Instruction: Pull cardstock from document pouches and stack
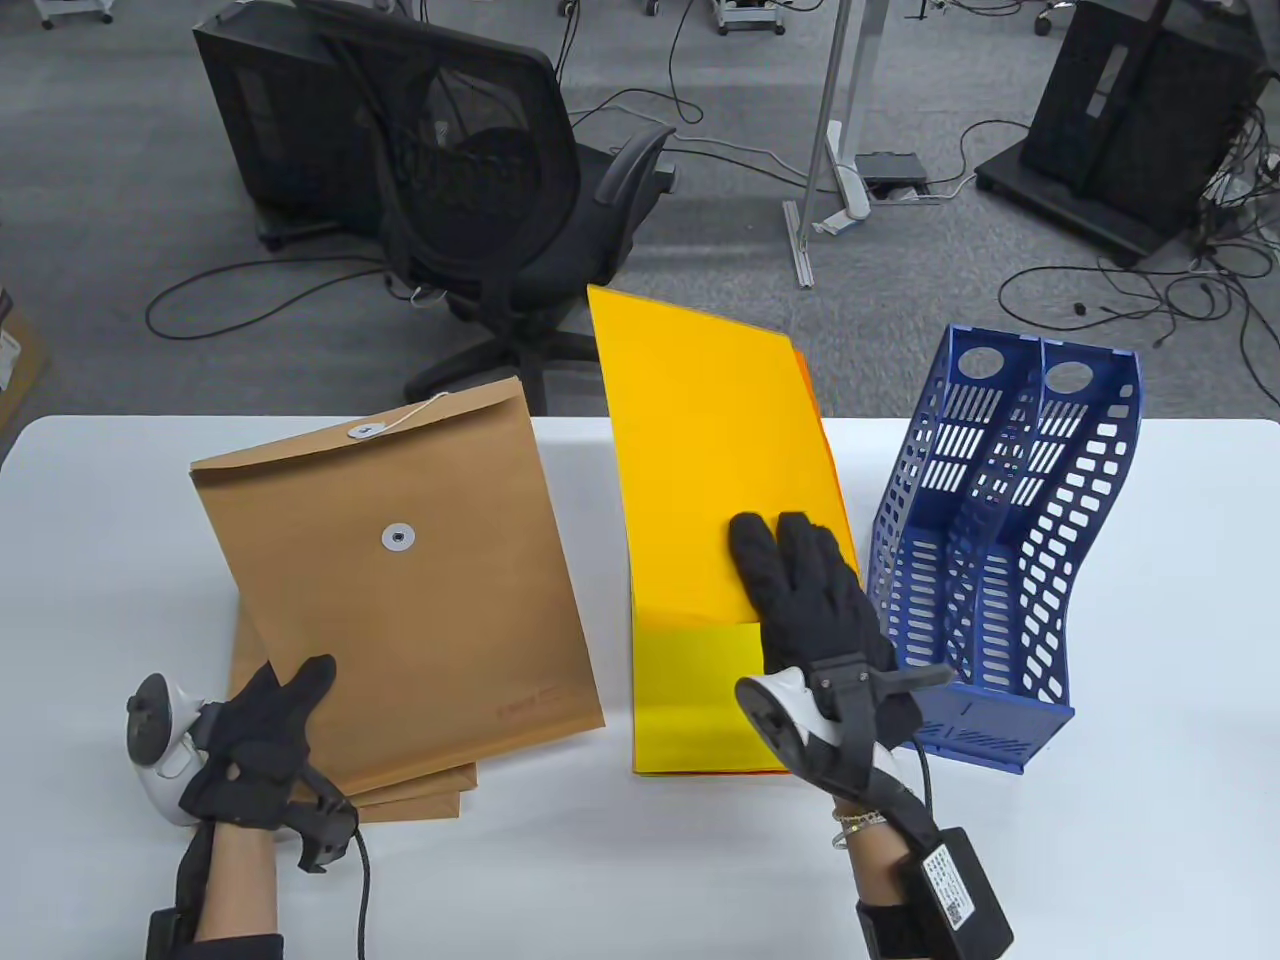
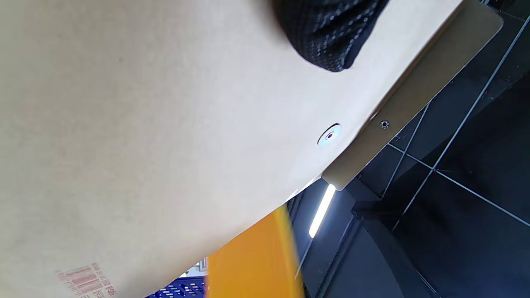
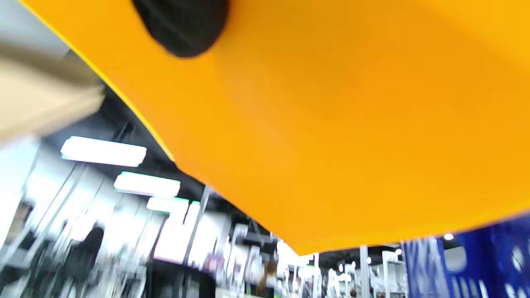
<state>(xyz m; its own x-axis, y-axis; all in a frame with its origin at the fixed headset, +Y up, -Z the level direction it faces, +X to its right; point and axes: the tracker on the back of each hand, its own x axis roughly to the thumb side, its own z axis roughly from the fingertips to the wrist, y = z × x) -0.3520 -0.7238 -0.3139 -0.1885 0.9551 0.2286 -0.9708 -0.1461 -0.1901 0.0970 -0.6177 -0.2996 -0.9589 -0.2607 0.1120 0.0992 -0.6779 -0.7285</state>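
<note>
Cardstock: the orange sheet (image 1: 715,450) stands at centre frame in the table view, long axis running from lower frame to upper frame, its top edge leaning up and away past the far edge of the surface; it curves slightly along its length.
Cardstock, wrist view: in the right wrist view the same sheet (image 3: 339,124) fills the upper right of the frame, blurred.
Yellow stack: yellow sheets (image 1: 700,700) lie flat beneath the orange one, at lower centre, long axis the same way.
Right hand: the right hand (image 1: 810,600) lies flat, fingers spread, on the lower right part of the orange sheet; whether the thumb goes behind it cannot be told.
Pouch: a brown pouch (image 1: 395,575) at left of frame is tilted up, its long axis running lower right to upper left, flap end with string and button at the top.
Pouch, wrist view: the left wrist view shows its face (image 2: 165,124) and the open flap toward the upper right.
Left hand: the left hand (image 1: 265,745) grips the pouch at its lower left corner.
Other pouches: more brown pouches (image 1: 420,790) lie flat under it.
Rack: a blue file rack (image 1: 990,560) stands at right, just beside the cardstock.
Surface: a white surface (image 1: 1150,800) carries all of it.
</note>
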